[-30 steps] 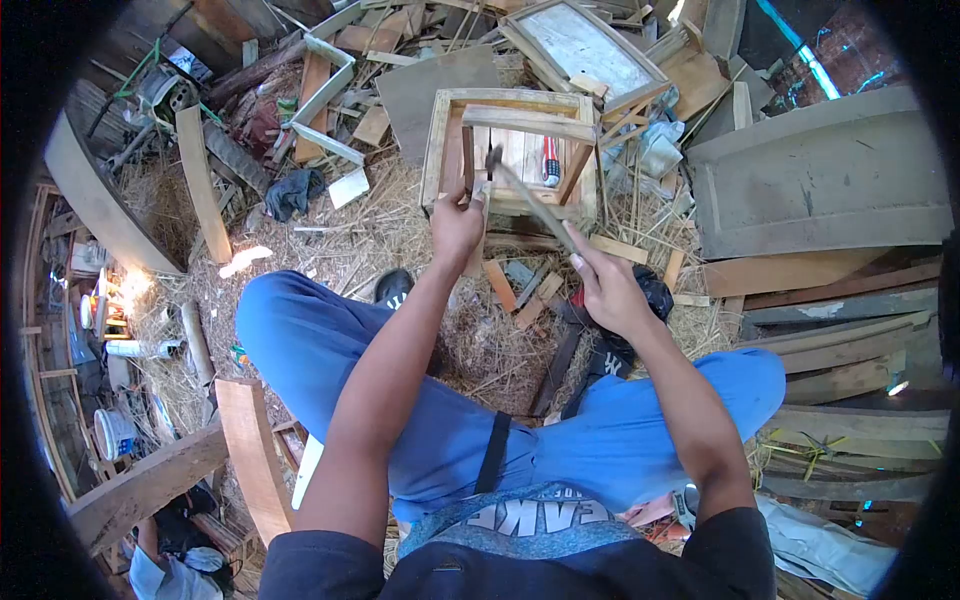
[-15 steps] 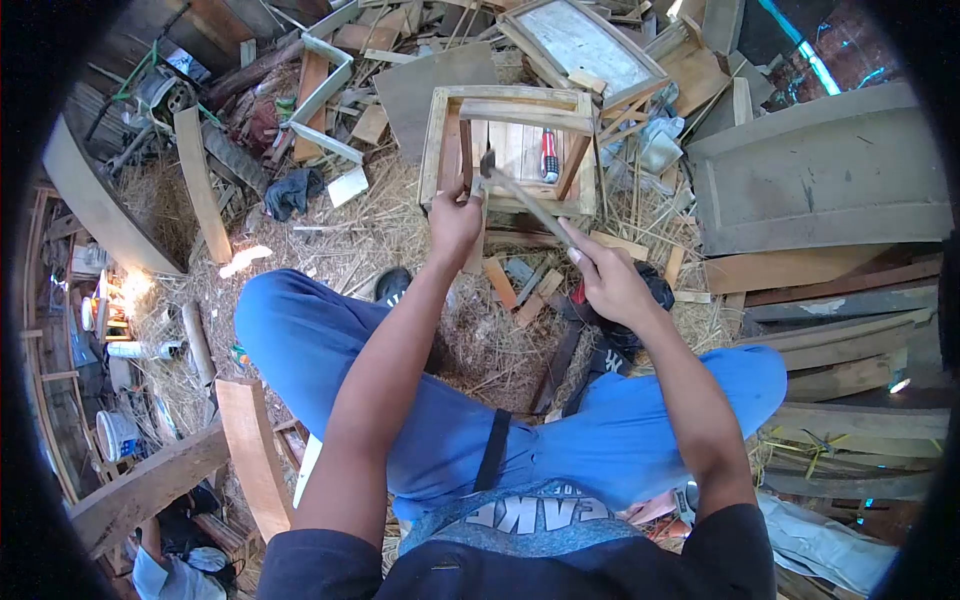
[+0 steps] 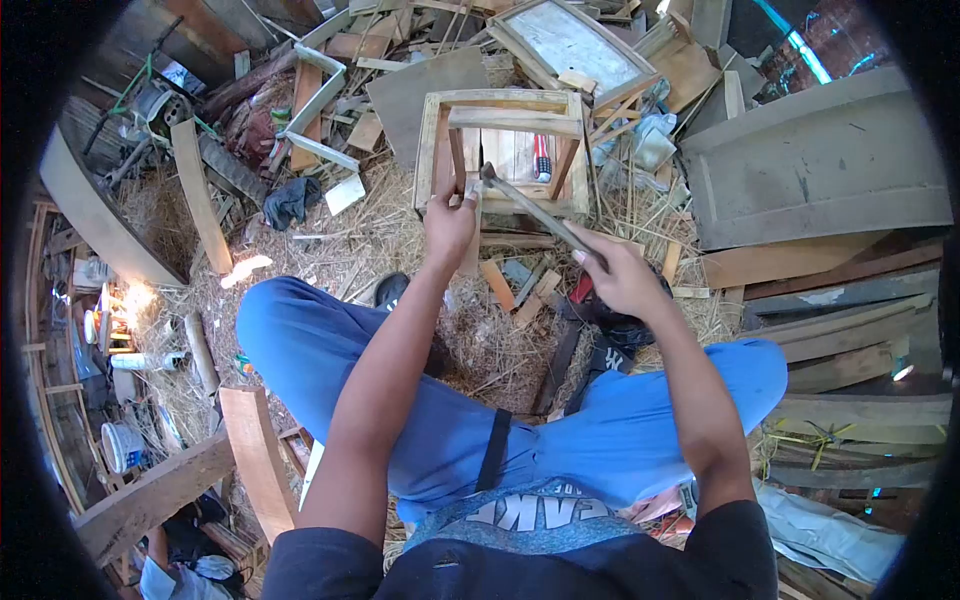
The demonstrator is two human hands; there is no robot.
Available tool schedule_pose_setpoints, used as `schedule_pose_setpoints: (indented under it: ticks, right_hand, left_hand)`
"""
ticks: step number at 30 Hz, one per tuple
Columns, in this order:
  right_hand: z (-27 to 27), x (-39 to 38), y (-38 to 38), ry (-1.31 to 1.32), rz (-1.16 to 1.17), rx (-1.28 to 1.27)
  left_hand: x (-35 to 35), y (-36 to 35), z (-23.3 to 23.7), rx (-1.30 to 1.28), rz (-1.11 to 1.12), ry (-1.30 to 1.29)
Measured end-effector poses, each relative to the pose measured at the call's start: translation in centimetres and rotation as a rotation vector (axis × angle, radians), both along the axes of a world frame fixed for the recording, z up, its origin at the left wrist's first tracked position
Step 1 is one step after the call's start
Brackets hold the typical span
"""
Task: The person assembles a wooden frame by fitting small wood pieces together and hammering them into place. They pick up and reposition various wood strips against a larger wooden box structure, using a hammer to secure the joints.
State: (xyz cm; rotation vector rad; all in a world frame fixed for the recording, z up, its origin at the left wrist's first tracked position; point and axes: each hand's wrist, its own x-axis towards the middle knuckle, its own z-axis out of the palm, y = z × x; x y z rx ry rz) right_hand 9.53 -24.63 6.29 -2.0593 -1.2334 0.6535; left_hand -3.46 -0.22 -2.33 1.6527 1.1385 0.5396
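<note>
A wooden frame [image 3: 432, 150] lies on the straw floor ahead of my knees, with slats inside it and a red-and-black object [image 3: 542, 158] resting in it. My left hand [image 3: 450, 225] is closed at the frame's near-left part, its fingers pinched on something too small to make out. In my right hand [image 3: 622, 275] is the handle of a hammer [image 3: 540, 214]. The dark hammer head is just right of my left fingertips, over the near part of the frame.
A framed panel [image 3: 570, 50] lies beyond the wooden frame. To the right are a large grey panel [image 3: 820, 165] and stacked boards [image 3: 840, 350]. Curved planks [image 3: 200, 195] stand at left. Wood offcuts [image 3: 498, 285] lie before me. Part of another person [image 3: 170, 575] shows at lower left.
The hammer head has moved slightly lower relative to the frame, and my right hand has shifted a little right and down. The whole view has shifted slightly.
</note>
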Motion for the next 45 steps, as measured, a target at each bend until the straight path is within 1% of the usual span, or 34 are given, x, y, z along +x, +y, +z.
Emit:
schedule_pose_setpoints:
  ticks: [2,3,5,6,7,9,10,11,12,13,15,17,18,20,22,23,24,25,26,27,28,30,31,33,34,37,40,42,45]
  right_hand:
    - [0.5,0.9,-1.4,-0.028,0.006,0.210]
    - [1.2,1.3,-2.0,-0.031,0.009,0.206]
    - [2.8,1.8,-3.1,0.016,-0.106,0.111]
    - [3.0,1.6,-3.2,-0.036,-0.121,0.218]
    - [3.1,1.1,-3.2,-0.035,-0.121,0.220]
    - [3.3,-0.3,-2.8,0.068,-0.355,0.364]
    - [2.9,-0.4,-2.5,0.067,-0.361,0.368]
    - [2.2,0.0,-2.0,0.137,-0.398,0.497]
    - [1.8,0.4,-1.6,0.205,-0.432,0.627]
    - [1.8,0.9,-1.3,0.202,-0.434,0.630]
    - [1.9,1.8,-0.6,0.242,-0.566,0.575]
    - [2.1,2.0,0.1,0.294,-0.579,0.572]
    - [1.8,2.1,0.4,0.289,-0.623,0.531]
    - [1.6,2.2,0.5,0.284,-0.668,0.493]
    - [2.5,1.6,0.4,0.609,-0.786,0.338]
    - [2.4,1.4,0.2,0.610,-0.784,0.341]
    - [2.2,1.3,0.0,0.710,-0.746,0.401]
    - [2.1,1.3,-0.1,0.810,-0.706,0.461]
    - [2.0,1.3,-0.2,0.810,-0.702,0.462]
    - [2.0,1.4,-0.3,0.858,-0.666,0.524]
    - [2.1,1.5,-0.4,0.905,-0.630,0.584]
    - [2.4,1.4,-0.5,0.928,-0.617,0.613]
    - [2.6,1.3,-0.6,0.954,-0.604,0.641]
    - [3.1,1.3,-0.7,0.944,-0.565,0.626]
    - [3.2,1.2,-0.8,0.935,-0.526,0.610]
    - [3.1,1.2,-0.9,0.953,-0.557,0.578]
    - [3.2,1.1,-1.0,0.995,-0.548,0.586]
    - [3.0,1.2,-1.1,0.994,-0.558,0.583]
    - [3.0,1.1,-1.2,0.984,-0.557,0.589]
  left_hand:
    - [0.0,0.0,0.3,-0.036,0.018,-0.027]
    - [-0.1,0.1,0.3,-0.052,-0.020,-0.027]
    - [-0.2,0.0,0.2,-0.072,-0.050,-0.030]
    - [-0.4,0.0,0.1,-0.045,-0.049,-0.055]
    - [-0.5,0.0,0.0,-0.016,-0.051,-0.079]
    - [-0.5,0.1,-0.2,-0.028,-0.052,-0.102]
    - [-0.4,0.1,-0.3,-0.045,-0.049,-0.127]
    - [-0.4,0.1,-0.5,-0.043,-0.055,-0.129]
    - [-0.4,-0.2,0.4,-0.083,-0.073,-0.209]
    - [-0.4,-0.5,1.2,-0.121,-0.091,-0.289]
    - [-0.3,-0.7,1.5,-0.075,-0.133,-0.316]
    - [-0.2,-1.2,1.6,0.010,-0.225,-0.471]
    - [-0.5,-1.7,3.1,-0.064,-0.245,-0.432]
    - [-0.6,-1.4,2.3,-0.040,-0.252,-0.474]
    - [-0.5,-1.3,2.7,-0.017,-0.257,-0.516]
    - [-0.6,-1.2,2.9,0.036,-0.261,-0.565]
    - [-0.6,-1.2,3.4,0.088,-0.265,-0.614]
    - [-0.6,-1.3,3.8,0.093,-0.263,-0.615]
    - [-0.6,-1.5,4.3,0.086,-0.211,-0.619]
    - [-0.5,-1.6,4.5,0.079,-0.159,-0.624]
    - [-0.5,-1.5,4.7,0.081,-0.158,-0.626]
    - [-0.6,-1.2,4.9,0.176,-0.225,-0.510]
    - [-0.5,-1.2,4.8,0.177,-0.226,-0.512]
    - [-0.2,-1.2,4.7,0.256,-0.185,-0.625]
    - [-0.2,-1.1,4.7,0.257,-0.186,-0.626]
    - [-0.3,-1.0,5.3,0.292,-0.182,-0.607]
    - [-0.6,-0.9,5.7,0.271,-0.194,-0.601]
    - [-0.9,-0.6,5.7,0.182,-0.254,-0.560]
    - [-0.9,-0.7,5.7,0.189,-0.232,-0.574]
